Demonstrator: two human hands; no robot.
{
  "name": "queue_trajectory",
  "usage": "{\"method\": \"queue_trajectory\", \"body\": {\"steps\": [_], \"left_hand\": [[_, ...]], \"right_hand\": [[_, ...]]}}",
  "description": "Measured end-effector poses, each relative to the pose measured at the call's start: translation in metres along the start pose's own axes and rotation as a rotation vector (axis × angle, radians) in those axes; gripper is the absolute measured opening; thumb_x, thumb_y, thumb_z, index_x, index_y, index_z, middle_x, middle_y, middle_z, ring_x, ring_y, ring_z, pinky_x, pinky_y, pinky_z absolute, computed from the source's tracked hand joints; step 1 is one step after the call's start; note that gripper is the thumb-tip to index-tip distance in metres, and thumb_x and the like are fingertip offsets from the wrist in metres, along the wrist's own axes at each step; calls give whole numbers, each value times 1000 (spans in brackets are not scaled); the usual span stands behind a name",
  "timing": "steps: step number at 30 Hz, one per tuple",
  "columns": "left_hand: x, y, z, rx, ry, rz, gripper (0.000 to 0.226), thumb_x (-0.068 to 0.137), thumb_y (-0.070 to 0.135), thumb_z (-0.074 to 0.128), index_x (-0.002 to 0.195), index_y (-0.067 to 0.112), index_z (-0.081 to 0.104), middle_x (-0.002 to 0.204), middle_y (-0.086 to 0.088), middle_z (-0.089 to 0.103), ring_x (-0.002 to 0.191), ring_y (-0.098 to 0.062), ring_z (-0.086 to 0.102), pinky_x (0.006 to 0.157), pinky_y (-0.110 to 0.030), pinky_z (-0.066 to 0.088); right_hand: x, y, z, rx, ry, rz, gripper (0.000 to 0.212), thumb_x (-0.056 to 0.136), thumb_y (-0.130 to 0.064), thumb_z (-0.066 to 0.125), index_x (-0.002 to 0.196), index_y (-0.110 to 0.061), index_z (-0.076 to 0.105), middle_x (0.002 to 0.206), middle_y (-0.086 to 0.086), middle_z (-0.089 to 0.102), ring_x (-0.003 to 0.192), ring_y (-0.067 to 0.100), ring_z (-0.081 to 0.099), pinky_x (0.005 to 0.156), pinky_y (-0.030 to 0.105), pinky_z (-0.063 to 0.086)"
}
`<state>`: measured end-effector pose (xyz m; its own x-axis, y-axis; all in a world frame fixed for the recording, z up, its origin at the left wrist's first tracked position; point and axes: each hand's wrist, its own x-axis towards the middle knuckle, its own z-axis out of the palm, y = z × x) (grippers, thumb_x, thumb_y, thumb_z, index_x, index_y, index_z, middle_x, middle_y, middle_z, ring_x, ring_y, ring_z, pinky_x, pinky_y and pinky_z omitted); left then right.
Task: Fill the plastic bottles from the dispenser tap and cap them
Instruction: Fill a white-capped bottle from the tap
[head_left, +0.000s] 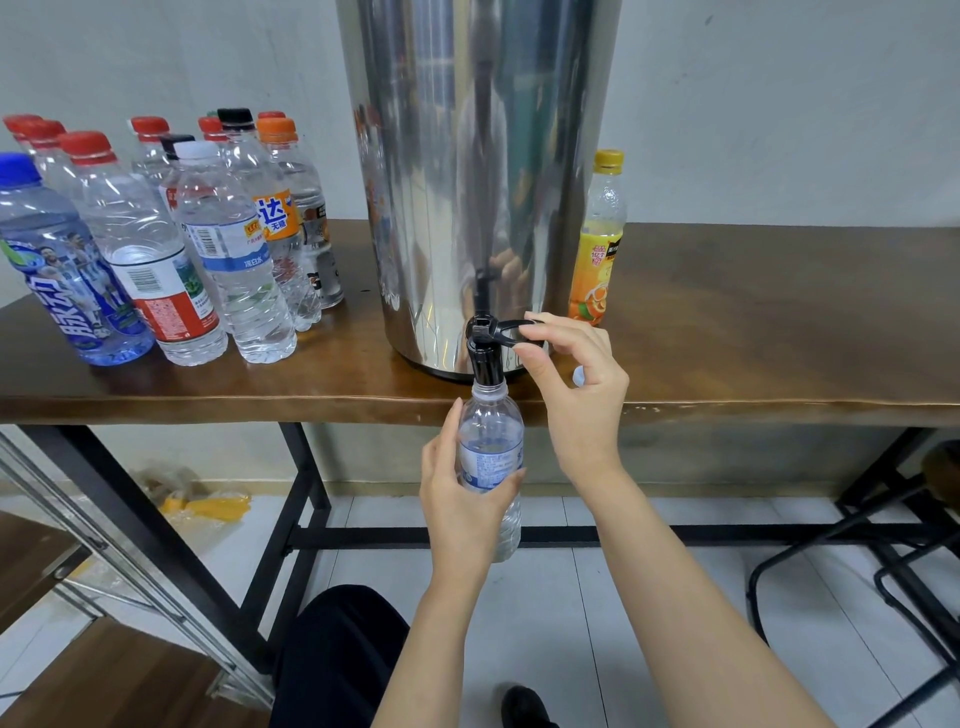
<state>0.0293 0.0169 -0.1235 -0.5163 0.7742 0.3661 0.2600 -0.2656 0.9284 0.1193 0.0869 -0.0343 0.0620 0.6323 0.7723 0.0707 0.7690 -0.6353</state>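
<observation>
At the wooden table (727, 322), left hand (462, 499) grips the bottle (491, 436) under the tap (485, 364) while right hand (576, 384) pinches its lever (511, 332).

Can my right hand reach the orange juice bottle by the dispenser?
Probably yes: the orange juice bottle stands just behind the right hand with nothing between, once its fingers release the tap lever.

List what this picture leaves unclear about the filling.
Head view:
Water level in the bottle: partly covered by the left hand.
Flow: the tap spout sits in the bottle's neck, no stream visible.
Dispenser top: cut off by the upper edge.
Pale object on the table: mostly behind the right hand.
</observation>
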Motion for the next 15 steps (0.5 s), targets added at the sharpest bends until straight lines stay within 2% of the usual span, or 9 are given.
{"method": "queue_trajectory", "body": {"steps": [5, 10, 15], "left_hand": [[0, -1, 0, -9, 2, 2, 99, 65, 1, 90, 144, 35, 41, 126, 7, 52, 123, -10, 55, 99, -28, 52], [0, -1, 0, -30, -6, -9, 99, 65, 0, 89, 145, 33, 42, 127, 19, 50, 124, -4, 53, 100, -25, 51], [0, 0, 1, -95, -14, -37, 98, 66, -4, 88, 145, 33, 43, 133, 21, 53, 127, -2, 53, 101, -28, 50]], "right_hand": [[0, 1, 0, -6, -1, -1, 11, 86, -31, 68, 98, -30, 70, 107, -21, 67, 108, 5, 58, 93, 39, 50], [1, 1, -1, 3, -5, 1, 11, 86, -31, 68, 97, -33, 69, 106, -21, 66, 108, 7, 59, 93, 33, 49], [0, 2, 0, 1, -5, -5, 11, 86, -31, 69, 97, -33, 69, 107, -21, 67, 108, 6, 59, 94, 36, 49]]}}
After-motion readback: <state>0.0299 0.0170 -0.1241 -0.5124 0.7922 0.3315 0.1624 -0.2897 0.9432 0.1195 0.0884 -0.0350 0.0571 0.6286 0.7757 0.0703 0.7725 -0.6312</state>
